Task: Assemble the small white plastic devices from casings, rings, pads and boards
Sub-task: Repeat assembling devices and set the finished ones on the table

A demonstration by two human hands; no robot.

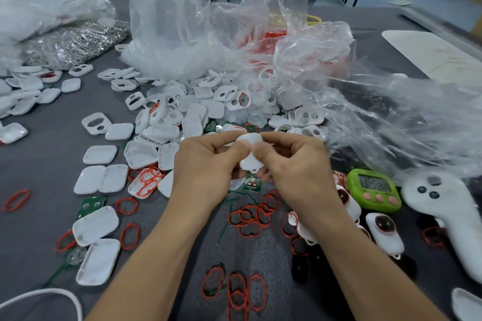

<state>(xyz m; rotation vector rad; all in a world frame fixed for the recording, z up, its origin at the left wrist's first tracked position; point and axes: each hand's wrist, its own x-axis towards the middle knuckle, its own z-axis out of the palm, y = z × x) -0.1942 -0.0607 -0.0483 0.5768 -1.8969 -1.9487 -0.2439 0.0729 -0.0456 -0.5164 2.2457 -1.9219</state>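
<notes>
A small white plastic device (249,161) is held above the grey table, gripped from both sides. My left hand (206,167) curls round its left side with the thumb pressing on top. My right hand (294,164) pinches its right side, thumb against the left thumb. A green board (251,184) with a round metal cell lies just below the device. Red rings (250,219) lie scattered in front of my hands. A heap of white casings (187,117) spreads behind my hands. Two finished devices with dark round windows (384,232) lie at the right.
Clear plastic bags (198,23) tower at the back, one holding red parts. A bag of shiny metal clips (75,41) sits at the back left. At the right stand a green timer (373,189) and a white controller (448,214). White lids (95,224) lie at the left.
</notes>
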